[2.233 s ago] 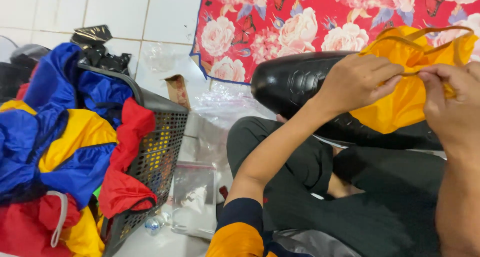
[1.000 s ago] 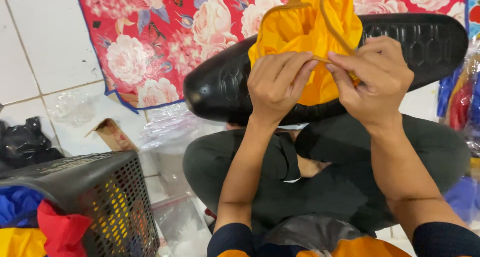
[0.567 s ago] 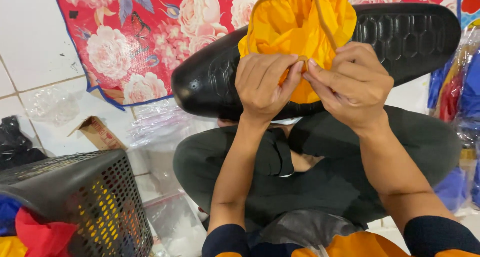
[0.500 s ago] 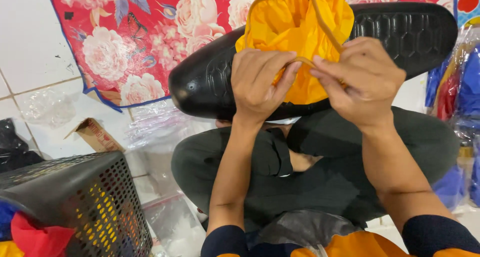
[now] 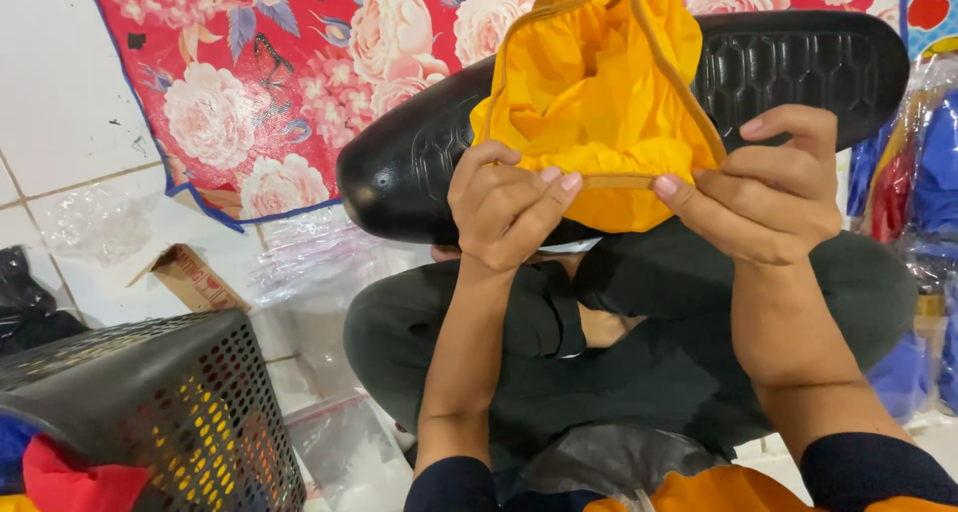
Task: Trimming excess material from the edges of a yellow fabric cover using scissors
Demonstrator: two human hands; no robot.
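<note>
A yellow cloth cover (image 5: 589,93) with an elastic hem is draped over a long black textured seat (image 5: 798,68) that rests across my lap. My left hand (image 5: 504,208) pinches the cover's lower hem at the seat's near edge. My right hand (image 5: 768,188) grips the same hem a little to the right, the band stretched flat between both hands. My crossed legs in dark trousers (image 5: 639,342) lie under the seat.
A black perforated basket (image 5: 170,412) with red, yellow and blue cloth stands at lower left. Behind the seat lies a red floral mat (image 5: 259,93) on white tiles. Clear plastic bags (image 5: 309,272) and a small cardboard box (image 5: 195,277) sit beside my knee. Packaged covers (image 5: 918,183) are at right.
My view has swung right, away from the basket, onto the seat. Both hands have come together on the yellow cover's hem and drawn it down over the seat's near edge.
</note>
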